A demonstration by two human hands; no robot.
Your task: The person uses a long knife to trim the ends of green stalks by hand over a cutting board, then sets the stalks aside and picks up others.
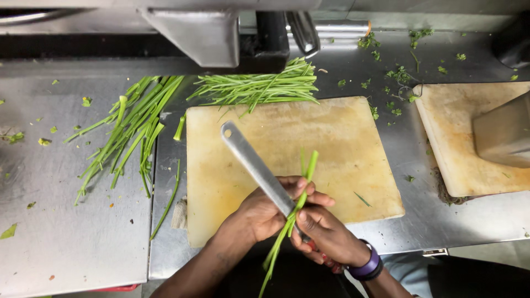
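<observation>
My left hand (265,212) pinches a thin green stalk (295,209) over the near edge of a worn pale cutting board (342,143). My right hand (328,234), with a purple band at the wrist, grips the handle of a long steel knife (255,165). The blade slants up and left across the board and lies against the stalk, which runs from above my fingers down past the counter edge. A neat bundle of thin green stems (259,87) lies at the board's far edge. A looser pile of green stalks (135,124) lies to the left on the steel counter (72,221).
A second cutting board (458,138) lies at the right with a steel container (505,132) on it. Chopped herb bits (400,74) are scattered at the back right. A metal machine housing (207,33) overhangs the counter's far side.
</observation>
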